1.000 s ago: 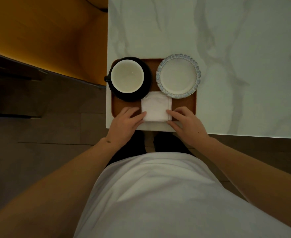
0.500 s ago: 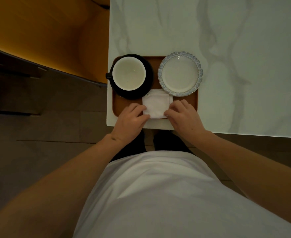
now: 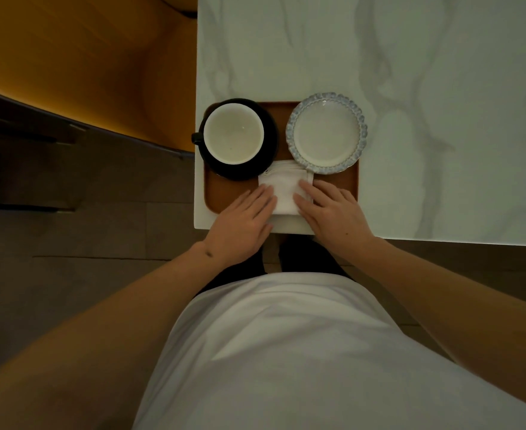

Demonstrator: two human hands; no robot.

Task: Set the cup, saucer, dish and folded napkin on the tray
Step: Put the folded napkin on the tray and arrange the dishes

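Both hands slid further onto napkin (image 3: 283, 193): left hand (image 3: 243, 220) and right hand (image 3: 333, 212) press flat, fingers straight, on tray (image 3: 224, 193); light's dim, folds probably layered.

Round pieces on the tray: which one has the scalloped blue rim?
The dish on the right, empty and white inside. The other round pieces, a black saucer and the cup standing on it, have plain rims.

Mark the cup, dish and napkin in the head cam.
cup (image 3: 233, 136), head view, on its pale inside bottom.
dish (image 3: 327, 135), head view, on its white centre.
napkin (image 3: 285, 193), head view, on the bare cloth between both hands.
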